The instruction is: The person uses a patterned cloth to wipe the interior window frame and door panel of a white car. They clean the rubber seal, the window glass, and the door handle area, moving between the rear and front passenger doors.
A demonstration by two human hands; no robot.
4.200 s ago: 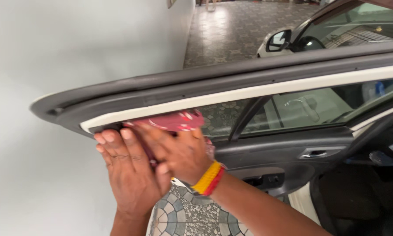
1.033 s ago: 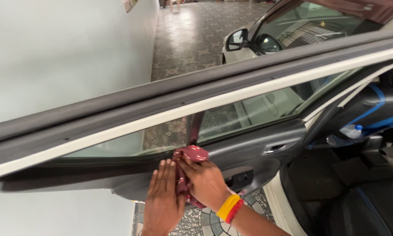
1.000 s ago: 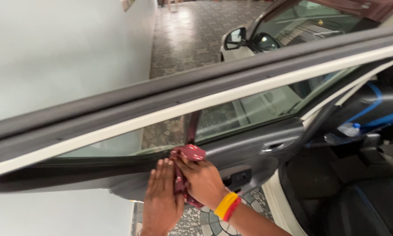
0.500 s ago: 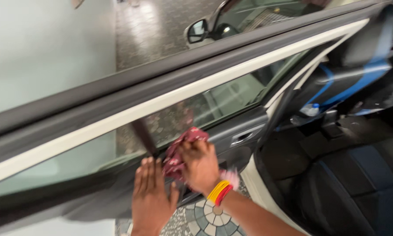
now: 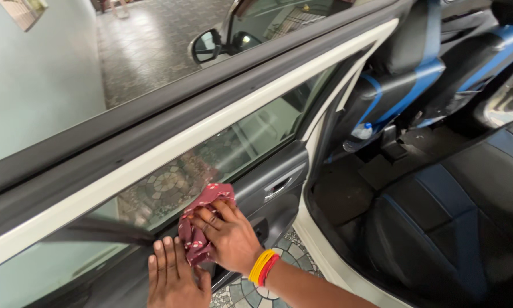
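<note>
The left hand point(image 5: 176, 279) is lying flat, fingers together and holding nothing, against the grey inner panel of the open car door point(image 5: 268, 171), just beside the cloth. The right hand point(image 5: 228, 236), with a yellow and red wristband point(image 5: 262, 267), is pressing the bunched maroon patterned cloth point(image 5: 199, 222) against the panel just under the window glass point(image 5: 171, 182), its grip closing over the cloth. Judging from where the cloth is sitting, the wiping looks partway along: the panel towards the door handle point(image 5: 276, 185) seems not yet reached. Beyond, black and blue seats point(image 5: 467, 188) are showing.
</note>
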